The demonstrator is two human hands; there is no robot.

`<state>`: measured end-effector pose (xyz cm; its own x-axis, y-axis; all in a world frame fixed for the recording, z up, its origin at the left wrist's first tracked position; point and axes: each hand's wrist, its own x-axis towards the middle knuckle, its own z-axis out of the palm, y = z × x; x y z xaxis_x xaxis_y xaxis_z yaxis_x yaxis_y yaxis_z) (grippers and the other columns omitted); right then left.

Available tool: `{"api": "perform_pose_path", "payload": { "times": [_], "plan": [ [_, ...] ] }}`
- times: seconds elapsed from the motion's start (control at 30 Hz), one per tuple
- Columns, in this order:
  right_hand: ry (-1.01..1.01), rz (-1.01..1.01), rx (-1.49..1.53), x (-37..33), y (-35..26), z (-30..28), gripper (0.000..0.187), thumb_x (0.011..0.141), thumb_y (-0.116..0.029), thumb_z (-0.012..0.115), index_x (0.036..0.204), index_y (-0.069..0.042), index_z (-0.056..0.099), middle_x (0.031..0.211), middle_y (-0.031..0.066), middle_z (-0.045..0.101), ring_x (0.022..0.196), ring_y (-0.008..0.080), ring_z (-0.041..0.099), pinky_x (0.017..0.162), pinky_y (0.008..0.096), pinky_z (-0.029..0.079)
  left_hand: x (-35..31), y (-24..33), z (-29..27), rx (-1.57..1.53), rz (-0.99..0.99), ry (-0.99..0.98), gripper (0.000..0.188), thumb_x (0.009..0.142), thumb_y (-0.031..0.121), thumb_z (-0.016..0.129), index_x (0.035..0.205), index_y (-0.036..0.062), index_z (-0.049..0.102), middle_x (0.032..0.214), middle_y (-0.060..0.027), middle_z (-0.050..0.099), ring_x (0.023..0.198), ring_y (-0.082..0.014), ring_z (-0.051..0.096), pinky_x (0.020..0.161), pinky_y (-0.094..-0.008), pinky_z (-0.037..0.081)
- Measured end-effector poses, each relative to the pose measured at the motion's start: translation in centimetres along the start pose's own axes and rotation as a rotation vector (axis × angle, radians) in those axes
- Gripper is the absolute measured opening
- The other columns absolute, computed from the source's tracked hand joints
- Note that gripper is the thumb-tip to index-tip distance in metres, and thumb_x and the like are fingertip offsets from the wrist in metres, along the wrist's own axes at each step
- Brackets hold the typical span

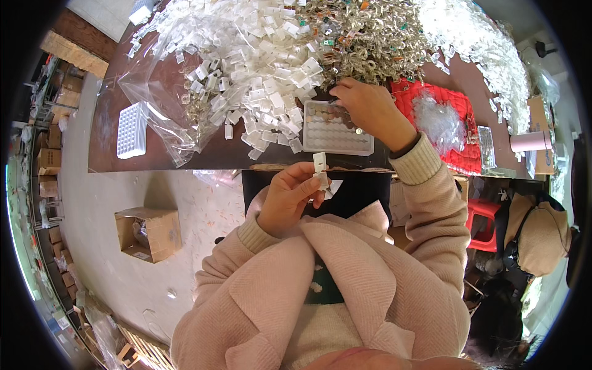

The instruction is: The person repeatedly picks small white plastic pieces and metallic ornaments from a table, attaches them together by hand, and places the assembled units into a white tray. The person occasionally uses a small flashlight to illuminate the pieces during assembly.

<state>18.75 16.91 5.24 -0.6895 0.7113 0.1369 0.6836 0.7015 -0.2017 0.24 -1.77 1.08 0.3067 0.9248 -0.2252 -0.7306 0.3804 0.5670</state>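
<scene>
Head view: nearest, your pale pink coat (265, 283) fills the lower middle. On the floor to your left, an open carton (165, 237); to your right, a red stool (483, 223). Your left hand (293, 196) is raised just in front of the table's near edge, thumb and fingers pinching small white pieces (319, 163), one upright above the fingertips. Beyond it, on the brown table (106, 145), sits a shallow translucent tray (339, 150) with rows of small round shapes. Your right hand (367, 111) reaches over the tray's far right part, fingers bent, tips near the metal pile; you can't tell from here whether they grip anything. Left along the table: white rack (131, 131), then a clear bag (176, 135). Right: red cloth (467, 126) bearing a heap of clear bits (435, 120). Farther back, three heaps: white pile (271, 86) left of centre, metal pile (370, 49) beside it with flecks of green and orange, clear pile (484, 52) at far right.
</scene>
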Motion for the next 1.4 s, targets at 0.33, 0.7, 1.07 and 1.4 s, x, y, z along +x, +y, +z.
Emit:
{"api": "perform_pose_path", "payload": {
  "times": [0.33,0.7,1.07,1.4],
  "plan": [
    [0.355,0.175,0.573,-2.5,1.9,-1.9,0.025,0.084,-0.004,0.075,0.108,-0.009,0.07,0.094,0.0039,0.072,0.076,0.0134,0.066,0.065,0.0284,0.051,0.8,-0.2,0.2,0.041,0.03,0.029,0.027,0.097,0.009,0.065,0.122,-0.0003,0.062,0.1,-0.0089,0.069,0.074,-0.0118,0.061,0.064,-0.0253,0.05],
    [0.725,0.398,0.979,-5.7,5.3,-1.9,0.022,0.086,0.001,0.076,0.107,-0.002,0.07,0.095,0.0018,0.072,0.084,0.0077,0.065,0.077,0.0216,0.052,1.7,-0.2,1.8,0.131,0.032,-0.009,0.023,0.098,0.007,0.063,0.119,-0.0005,0.063,0.102,-0.0089,0.07,0.075,-0.0126,0.061,0.066,-0.0276,0.05],
    [0.747,0.59,1.257,-9.0,6.6,-1.2,0.015,0.091,0.0,0.07,0.106,-0.005,0.068,0.094,0.0061,0.074,0.081,0.0071,0.066,0.067,0.019,0.05,2.9,-0.3,3.1,0.184,0.028,-0.085,0.028,0.098,0.012,0.063,0.122,-0.002,0.062,0.101,-0.0103,0.068,0.076,-0.014,0.06,0.067,-0.0281,0.048],
    [0.898,0.277,1.837,-9.9,4.7,-2.8,0.013,0.095,0.003,0.062,0.106,-0.004,0.062,0.103,0.0142,0.073,0.101,0.0286,0.071,0.094,0.0364,0.054,7.1,-1.0,7.3,0.394,0.246,-0.099,0.032,0.097,0.003,0.061,0.128,-0.0023,0.06,0.136,-0.0149,0.059,0.121,-0.0191,0.059,0.097,-0.0366,0.052]
  ]
}}
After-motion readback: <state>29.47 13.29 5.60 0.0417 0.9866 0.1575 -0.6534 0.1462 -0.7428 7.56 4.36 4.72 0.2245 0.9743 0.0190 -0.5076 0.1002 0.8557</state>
